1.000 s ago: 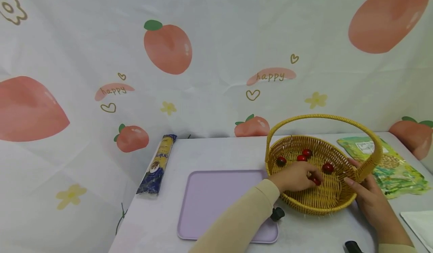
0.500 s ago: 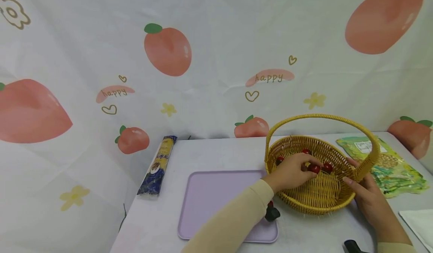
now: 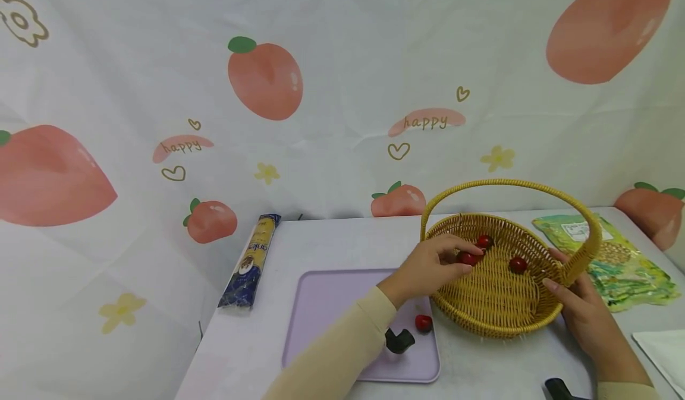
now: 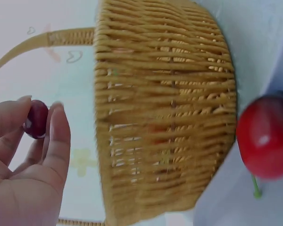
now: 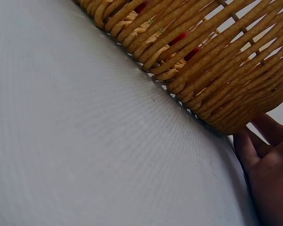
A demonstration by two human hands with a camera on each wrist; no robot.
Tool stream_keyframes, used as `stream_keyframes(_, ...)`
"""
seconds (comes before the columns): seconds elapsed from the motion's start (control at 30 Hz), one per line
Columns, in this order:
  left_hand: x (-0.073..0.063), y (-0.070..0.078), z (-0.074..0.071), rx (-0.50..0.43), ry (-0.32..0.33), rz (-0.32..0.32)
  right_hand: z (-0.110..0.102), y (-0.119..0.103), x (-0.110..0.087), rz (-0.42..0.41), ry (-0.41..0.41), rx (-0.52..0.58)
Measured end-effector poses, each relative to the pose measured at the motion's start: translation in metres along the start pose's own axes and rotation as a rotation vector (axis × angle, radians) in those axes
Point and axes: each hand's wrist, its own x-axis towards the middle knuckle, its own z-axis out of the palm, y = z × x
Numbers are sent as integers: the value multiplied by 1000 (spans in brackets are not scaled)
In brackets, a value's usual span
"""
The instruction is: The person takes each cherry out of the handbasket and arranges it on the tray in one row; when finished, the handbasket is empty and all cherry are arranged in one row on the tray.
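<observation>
Left hand (image 3: 423, 272): thumb and fingers pinching one held cherry (image 3: 468, 258), dark red, raised above the left rim of the basket, as the left wrist view shows.
Right hand (image 3: 585, 317): gripping the right side of the basket, thumb over the rim, fingers outside.
Basket (image 3: 497, 305): yellow wicker, upright on the table; tall handle (image 3: 505, 183) arching over it. Left hand covers part of its left side.
Loose cherries, in basket: one far cherry (image 3: 484, 241), just beyond the fingertips; one right cherry (image 3: 518, 265), apart from it.
Tray (image 3: 332, 299): pale purple, left of the basket; its near part crossed and partly hidden by the left sleeve (image 3: 332, 346). One tray cherry (image 3: 423, 323) at its right edge, green stem visible in the left wrist view.
Black device (image 3: 399, 342): beside the left forearm, over the tray.
Noodle packet (image 3: 248, 263): blue and yellow, far left.
Green bag (image 3: 610, 263): flat, far right, behind the right hand.
White sheet (image 3: 663, 355): near right edge.
Backdrop (image 3: 332, 168): white, printed with peaches, behind the table (image 3: 348, 242).
Changes from half a second ago: left hand and held cherry shifted left, from mid-basket; tray cherry, then mostly hidden, now plain; right hand and basket unmoved.
</observation>
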Motion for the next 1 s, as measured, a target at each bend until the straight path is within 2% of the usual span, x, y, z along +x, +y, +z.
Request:
stream_keyframes(0.13,-14,1,-10,-122,14,-10,0,0,0,1,3,0)
stream_keyframes(0.2,-20,1,-14,-150,23,-10,0,0,0,-4,2,3)
stream_keyframes(0.43,-42,-2,-23,-126,66,17,1,-2,0,-16,-1,8)
stream_keyframes(0.57,-55,-6,-28,-151,78,15,1,-1,0,-18,-1,10)
stream_keyframes(0.77,-73,-17,-31,-195,98,-10,1,-2,0,-12,-5,13)
stream_keyframes(1.0,-93,-30,-30,-227,142,-75,1,-3,0,-4,0,9)
